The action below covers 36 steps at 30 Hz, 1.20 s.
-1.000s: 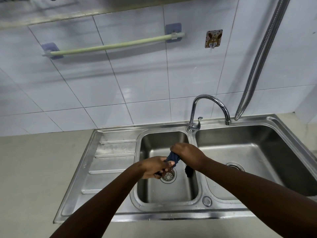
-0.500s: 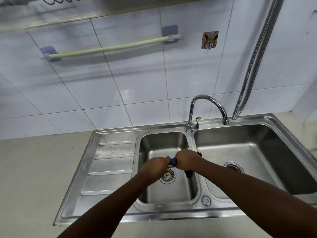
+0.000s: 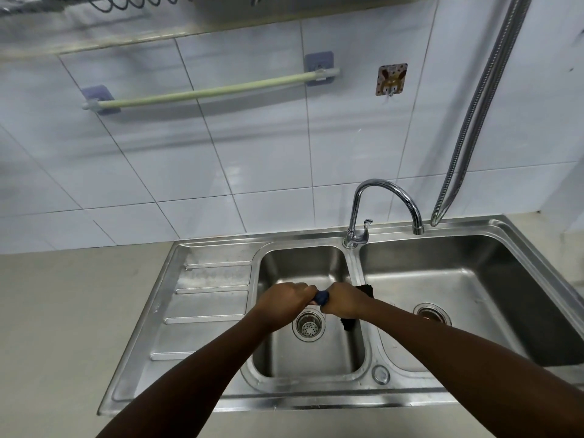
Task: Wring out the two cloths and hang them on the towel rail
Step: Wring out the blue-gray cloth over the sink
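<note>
Over the small left basin of the steel sink (image 3: 218, 339), my left hand (image 3: 286, 300) and my right hand (image 3: 343, 300) both grip a twisted dark blue cloth (image 3: 321, 297); only a short piece shows between the fists. A black cloth (image 3: 366, 289) drapes over the divider between the basins, behind my right wrist, with its lower end (image 3: 348, 324) hanging into the small basin. The pale green towel rail (image 3: 205, 91) is fixed to the tiled wall above, bare.
A chrome tap (image 3: 384, 197) arches behind the basins. A metal hose (image 3: 474, 112) hangs down the wall at right. A small hook sticker (image 3: 391, 79) sits right of the rail. A drain strainer (image 3: 308, 325) lies below my hands. A wire rack (image 3: 94, 3) runs overhead.
My fists have drawn closer together on the blue cloth and rolled, so less of it shows. The view has tilted up slightly.
</note>
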Tool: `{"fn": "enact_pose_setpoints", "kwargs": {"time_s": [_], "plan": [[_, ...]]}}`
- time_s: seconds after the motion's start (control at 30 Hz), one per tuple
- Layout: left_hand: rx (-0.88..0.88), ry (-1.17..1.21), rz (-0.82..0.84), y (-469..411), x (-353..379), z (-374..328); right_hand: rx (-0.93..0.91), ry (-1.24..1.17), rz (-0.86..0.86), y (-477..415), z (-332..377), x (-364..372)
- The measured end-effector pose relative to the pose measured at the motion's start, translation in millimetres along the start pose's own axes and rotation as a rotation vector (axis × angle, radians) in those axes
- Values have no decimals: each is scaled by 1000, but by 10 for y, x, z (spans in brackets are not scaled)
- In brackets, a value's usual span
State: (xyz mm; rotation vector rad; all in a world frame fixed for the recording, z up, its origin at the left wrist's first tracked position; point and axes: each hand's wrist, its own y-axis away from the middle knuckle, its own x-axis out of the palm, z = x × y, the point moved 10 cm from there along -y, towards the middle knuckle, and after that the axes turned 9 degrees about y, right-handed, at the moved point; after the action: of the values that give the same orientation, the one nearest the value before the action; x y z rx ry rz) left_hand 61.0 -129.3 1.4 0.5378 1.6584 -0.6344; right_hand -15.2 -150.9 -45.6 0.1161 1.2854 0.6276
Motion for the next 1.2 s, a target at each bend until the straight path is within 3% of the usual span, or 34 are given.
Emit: {"fn": "enact_pose_setpoints", "kwargs": {"time_s": [0.1, 0.2, 0.33, 0.4, 0.53, 0.67, 0.9, 1.07, 1.2], "plan": [[-54, 36, 23, -4, 17, 1, 32, -85, 44, 39, -30, 37], [-249, 218, 150, -14, 88, 73, 2, -124, 37, 90, -35, -2], [-414, 749, 207, 96, 115, 155, -111, -275, 15, 259, 68, -82], [-458, 918, 152, 160, 35, 232, -130, -384, 9, 325, 90, -91], [-534, 980, -36, 271, -220, 424, -149, -424, -216, 398, 60, -271], [-610, 967, -200, 347, -419, 535, -194, -493, -355, 550, 173, -498], [-684, 999, -346, 423, -703, 555, -191, -608, -615, 718, 175, -732], [-707, 1345, -382, 415, -765, 458, -159, -760, -667, 817, 203, -724], [-773, 1612, -430, 433, -825, 366, -248, -727, -655, 881, 338, -799]]}}
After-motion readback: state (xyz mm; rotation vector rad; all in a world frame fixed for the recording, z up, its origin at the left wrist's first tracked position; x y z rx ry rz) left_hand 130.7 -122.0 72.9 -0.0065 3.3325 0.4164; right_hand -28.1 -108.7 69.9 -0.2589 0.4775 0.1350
